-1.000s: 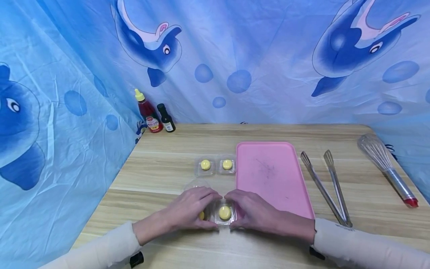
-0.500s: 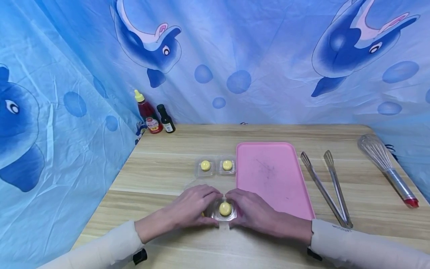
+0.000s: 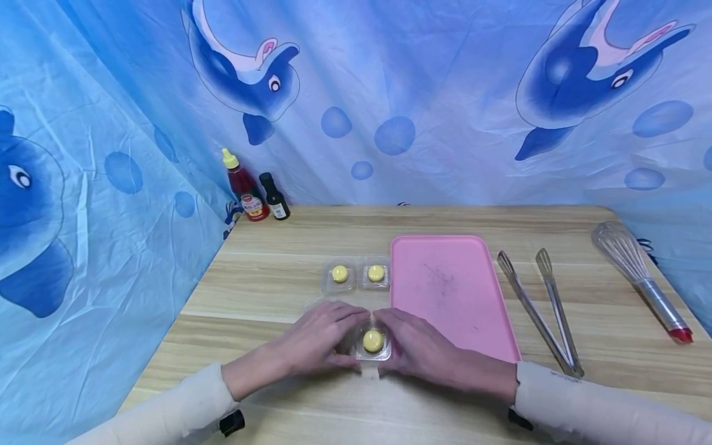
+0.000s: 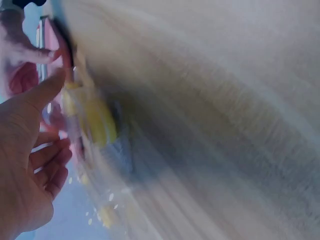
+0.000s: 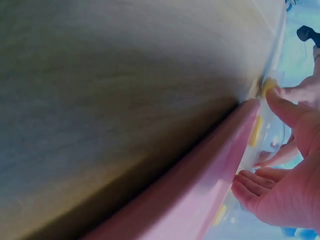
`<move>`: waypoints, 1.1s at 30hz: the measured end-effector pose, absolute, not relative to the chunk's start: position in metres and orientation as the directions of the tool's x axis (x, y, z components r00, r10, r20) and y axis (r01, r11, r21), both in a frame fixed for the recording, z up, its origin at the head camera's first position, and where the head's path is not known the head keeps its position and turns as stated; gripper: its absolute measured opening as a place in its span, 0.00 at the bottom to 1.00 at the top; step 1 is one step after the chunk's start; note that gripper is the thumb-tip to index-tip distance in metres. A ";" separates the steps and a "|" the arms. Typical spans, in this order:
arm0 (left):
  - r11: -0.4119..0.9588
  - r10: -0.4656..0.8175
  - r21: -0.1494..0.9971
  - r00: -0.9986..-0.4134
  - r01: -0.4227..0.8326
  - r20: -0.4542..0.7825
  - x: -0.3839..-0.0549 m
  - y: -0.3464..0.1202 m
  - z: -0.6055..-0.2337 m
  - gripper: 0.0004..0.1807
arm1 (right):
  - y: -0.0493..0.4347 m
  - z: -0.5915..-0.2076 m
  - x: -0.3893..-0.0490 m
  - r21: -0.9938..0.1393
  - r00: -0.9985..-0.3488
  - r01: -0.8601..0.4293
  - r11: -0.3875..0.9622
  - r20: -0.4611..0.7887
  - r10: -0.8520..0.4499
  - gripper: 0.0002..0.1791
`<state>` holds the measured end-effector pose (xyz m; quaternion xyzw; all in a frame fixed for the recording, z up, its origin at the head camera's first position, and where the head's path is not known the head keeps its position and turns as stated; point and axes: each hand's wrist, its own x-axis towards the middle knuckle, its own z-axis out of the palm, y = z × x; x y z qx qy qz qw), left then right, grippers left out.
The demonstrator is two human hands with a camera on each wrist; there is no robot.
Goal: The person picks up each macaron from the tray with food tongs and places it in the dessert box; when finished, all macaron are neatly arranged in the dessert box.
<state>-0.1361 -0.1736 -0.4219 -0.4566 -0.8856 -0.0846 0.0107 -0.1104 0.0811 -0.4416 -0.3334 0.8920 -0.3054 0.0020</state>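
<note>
Both hands bracket a small clear plastic box holding a round yellow sweet, perhaps a macaron. My left hand curves its thumb and fingers round a second such box, mostly hidden under the palm; its yellow sweet shows blurred in the left wrist view. On the other side my right hand grips the visible box, thumb at the near edge and fingers at the far edge. Farther back two matching boxes stand side by side, with a left yellow sweet and a right one.
A pink tray lies right beside the boxes, partly under the right hand. Farther right are metal tongs and a whisk. A red sauce bottle and a small dark bottle stand at the back left. A blue dolphin curtain hangs behind.
The box between the hands has slid a little away from the person, toward the back pair, with both hands moving along. Other things stay in place.
</note>
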 end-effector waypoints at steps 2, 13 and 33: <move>0.564 0.806 0.157 -0.581 0.811 0.110 -0.138 -0.177 -0.419 0.50 | 0.081 -0.439 -0.112 -0.545 -0.777 -0.594 0.592 0.199 -0.597 0.54; 0.567 0.705 0.450 -0.689 0.690 0.167 -0.171 -0.215 -0.394 0.52 | 0.073 -0.425 -0.133 -0.644 -0.772 -0.582 0.497 0.247 -0.586 0.56; 0.623 0.677 0.507 -0.735 0.595 0.032 -0.202 -0.278 -0.413 0.46 | 0.029 -0.433 -0.164 -0.725 -0.838 -0.448 0.523 0.137 -0.528 0.41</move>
